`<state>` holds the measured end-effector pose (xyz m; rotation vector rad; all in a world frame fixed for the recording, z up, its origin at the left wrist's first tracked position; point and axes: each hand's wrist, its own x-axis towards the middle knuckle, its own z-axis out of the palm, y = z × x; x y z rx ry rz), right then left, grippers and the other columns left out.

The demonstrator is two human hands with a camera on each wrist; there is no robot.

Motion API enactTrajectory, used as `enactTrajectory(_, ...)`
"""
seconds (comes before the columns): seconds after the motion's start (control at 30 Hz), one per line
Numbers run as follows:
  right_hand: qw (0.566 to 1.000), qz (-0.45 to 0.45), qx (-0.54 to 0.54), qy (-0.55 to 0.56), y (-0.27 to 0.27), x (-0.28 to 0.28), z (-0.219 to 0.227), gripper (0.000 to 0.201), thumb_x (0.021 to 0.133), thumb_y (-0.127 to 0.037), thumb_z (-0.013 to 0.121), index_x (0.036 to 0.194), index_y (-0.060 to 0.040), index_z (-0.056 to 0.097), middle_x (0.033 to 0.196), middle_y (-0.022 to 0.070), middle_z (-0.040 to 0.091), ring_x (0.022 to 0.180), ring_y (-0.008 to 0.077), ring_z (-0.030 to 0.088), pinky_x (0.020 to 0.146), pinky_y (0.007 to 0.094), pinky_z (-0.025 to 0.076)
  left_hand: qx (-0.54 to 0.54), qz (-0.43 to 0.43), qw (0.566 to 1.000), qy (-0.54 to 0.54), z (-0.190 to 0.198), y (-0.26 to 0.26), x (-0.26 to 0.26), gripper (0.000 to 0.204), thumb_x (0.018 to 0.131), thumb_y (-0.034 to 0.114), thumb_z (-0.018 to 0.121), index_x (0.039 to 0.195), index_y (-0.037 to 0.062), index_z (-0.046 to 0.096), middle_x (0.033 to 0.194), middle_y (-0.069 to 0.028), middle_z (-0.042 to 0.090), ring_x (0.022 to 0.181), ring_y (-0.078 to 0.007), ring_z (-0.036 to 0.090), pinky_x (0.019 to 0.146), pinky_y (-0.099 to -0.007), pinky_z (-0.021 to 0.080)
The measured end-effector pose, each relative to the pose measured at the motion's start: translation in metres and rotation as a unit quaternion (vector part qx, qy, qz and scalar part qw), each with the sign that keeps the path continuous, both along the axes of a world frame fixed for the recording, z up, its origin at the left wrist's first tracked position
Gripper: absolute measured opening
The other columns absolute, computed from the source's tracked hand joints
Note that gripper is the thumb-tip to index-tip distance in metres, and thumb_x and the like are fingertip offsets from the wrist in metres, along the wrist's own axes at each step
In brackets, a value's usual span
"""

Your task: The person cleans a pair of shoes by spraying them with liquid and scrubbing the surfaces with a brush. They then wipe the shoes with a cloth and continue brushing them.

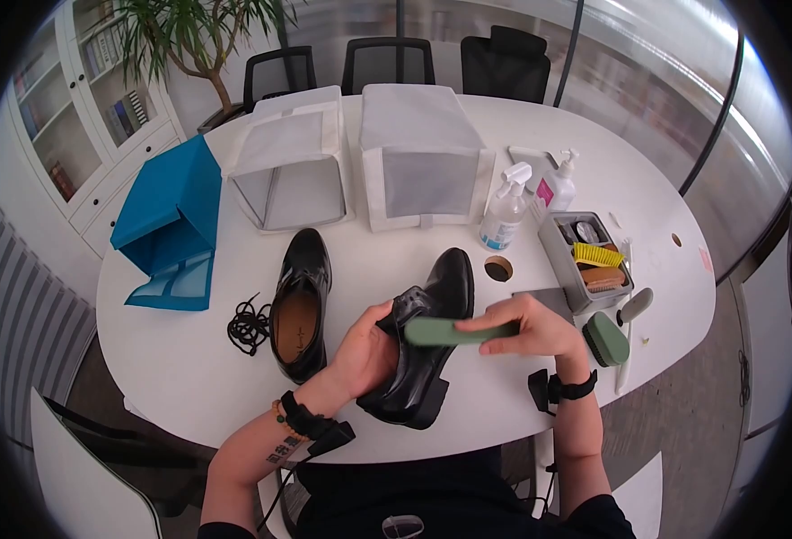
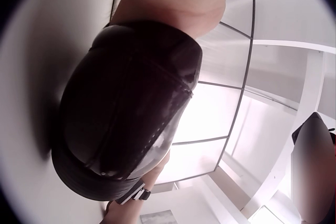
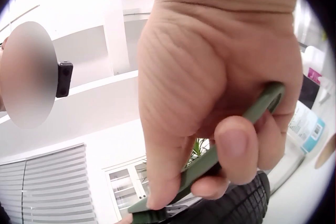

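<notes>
My left hand grips a black leather dress shoe at its opening. That shoe is tipped on its side, its toe toward the far side of the table, and its heel fills much of the left wrist view. My right hand holds a green brush by its handle, the head lying over the shoe's upper. In the right wrist view, thumb and fingers wrap the green handle. A second black shoe stands upright to the left, tan insole showing, with a coil of black laces beside it.
A grey bin of brushes stands at right, with a spray bottle and a pump bottle behind it. Another green brush lies nearby. Two pale fabric boxes and a blue box stand across the back.
</notes>
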<state>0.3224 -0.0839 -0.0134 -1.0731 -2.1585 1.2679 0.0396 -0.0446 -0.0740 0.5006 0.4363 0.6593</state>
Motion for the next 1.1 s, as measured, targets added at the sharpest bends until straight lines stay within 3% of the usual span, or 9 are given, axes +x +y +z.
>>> enactTrajectory(0.1, 0.99, -0.115, 0.065, 0.04, 0.004, 0.001, -0.008, 0.048, 0.085, -0.002, 0.078, 0.131, -0.0121, 0.07, 0.107, 0.0086, 0.076, 0.089, 0.0118, 0.065, 0.085, 0.0272, 0.052, -0.016, 0.002, 1.0, 0.002, -0.001, 0.001, 0.0, 0.048, 0.101, 0.041, 0.051, 0.134, 0.0066, 0.057, 0.137, -0.0116, 0.06, 0.128, -0.0276, 0.054, 0.115, -0.0435, 0.036)
enactTrajectory(0.3, 0.999, -0.02, -0.021, 0.032, 0.001, 0.0, -0.002, 0.049, 0.086, -0.002, 0.077, 0.133, -0.0114, 0.068, 0.115, 0.0082, 0.076, 0.093, 0.0101, 0.065, 0.091, 0.0282, 0.052, 0.012, 0.021, 1.0, 0.019, -0.001, 0.0, 0.002, 0.05, 0.101, 0.042, 0.051, 0.135, 0.0059, 0.057, 0.137, -0.0122, 0.06, 0.128, -0.0288, 0.054, 0.113, -0.0447, 0.038)
enactTrajectory(0.43, 0.993, -0.095, 0.036, 0.06, 0.004, 0.001, -0.011, 0.049, 0.086, -0.002, 0.077, 0.133, -0.0113, 0.068, 0.116, 0.0084, 0.075, 0.097, 0.0099, 0.065, 0.093, 0.0275, 0.051, 0.018, 0.001, 0.999, 0.027, -0.001, 0.002, 0.0, 0.059, 0.101, 0.046, 0.047, 0.144, 0.0059, 0.048, 0.145, -0.0146, 0.054, 0.134, -0.0306, 0.051, 0.116, -0.0477, 0.035)
enactTrajectory(0.63, 0.999, 0.01, -0.034, 0.027, 0.0, -0.002, 0.001, 0.047, 0.087, -0.002, 0.076, 0.133, -0.009, 0.068, 0.122, 0.0078, 0.074, 0.095, 0.0073, 0.062, 0.089, 0.026, 0.051, -0.015, 0.005, 1.0, 0.025, -0.009, 0.0, 0.002, 0.06, 0.1, 0.046, 0.048, 0.145, 0.005, 0.048, 0.147, -0.0149, 0.054, 0.136, -0.0317, 0.049, 0.118, -0.0472, 0.033)
enactTrajectory(0.83, 0.991, -0.112, 0.042, 0.054, 0.003, 0.002, -0.013, 0.045, 0.09, -0.004, 0.075, 0.134, -0.0088, 0.067, 0.126, 0.007, 0.073, 0.107, 0.0075, 0.064, 0.099, 0.0277, 0.05, -0.036, -0.006, 0.999, 0.015, -0.028, 0.008, 0.001, 0.06, 0.102, 0.045, 0.047, 0.144, 0.0009, 0.049, 0.141, -0.0176, 0.06, 0.129, -0.0316, 0.057, 0.116, -0.0466, 0.038)
enactTrajectory(0.93, 0.998, -0.006, -0.014, 0.066, 0.004, 0.009, -0.021, 0.045, 0.09, -0.005, 0.075, 0.135, -0.0106, 0.067, 0.127, 0.0053, 0.072, 0.108, 0.0068, 0.062, 0.1, 0.0252, 0.048, -0.007, 0.007, 1.0, 0.026, -0.009, 0.001, 0.003, 0.061, 0.104, 0.041, 0.043, 0.149, -0.0013, 0.04, 0.151, -0.0194, 0.049, 0.139, -0.0329, 0.047, 0.121, -0.0463, 0.03)
enactTrajectory(1.0, 0.997, 0.034, -0.055, 0.04, 0.003, 0.009, -0.015, 0.045, 0.091, -0.002, 0.074, 0.135, -0.0091, 0.067, 0.121, 0.005, 0.073, 0.101, 0.0079, 0.06, 0.094, 0.0242, 0.048, 0.004, -0.004, 1.0, 0.009, -0.019, 0.005, 0.004, 0.062, 0.106, 0.041, 0.04, 0.15, -0.0018, 0.037, 0.153, -0.0192, 0.046, 0.142, -0.0329, 0.044, 0.122, -0.046, 0.028)
enactTrajectory(1.07, 0.998, 0.013, -0.039, 0.038, 0.001, 0.006, -0.011, 0.046, 0.09, -0.002, 0.075, 0.135, -0.0112, 0.067, 0.117, 0.0029, 0.073, 0.097, 0.0067, 0.059, 0.093, 0.0235, 0.048, 0.006, -0.018, 1.0, -0.004, -0.017, 0.01, 0.003, 0.062, 0.107, 0.041, 0.038, 0.152, -0.0022, 0.034, 0.156, -0.019, 0.042, 0.144, -0.0328, 0.04, 0.123, -0.0458, 0.026)
enactTrajectory(1.1, 0.998, -0.047, -0.018, 0.038, 0.001, 0.005, -0.009, 0.047, 0.091, -0.004, 0.075, 0.136, -0.0119, 0.066, 0.121, 0.0038, 0.073, 0.1, 0.0063, 0.06, 0.096, 0.0234, 0.047, -0.005, -0.026, 1.0, 0.003, -0.015, 0.01, 0.002, 0.063, 0.108, 0.042, 0.036, 0.153, -0.0018, 0.033, 0.156, -0.0186, 0.042, 0.145, -0.0321, 0.04, 0.124, -0.0452, 0.025)
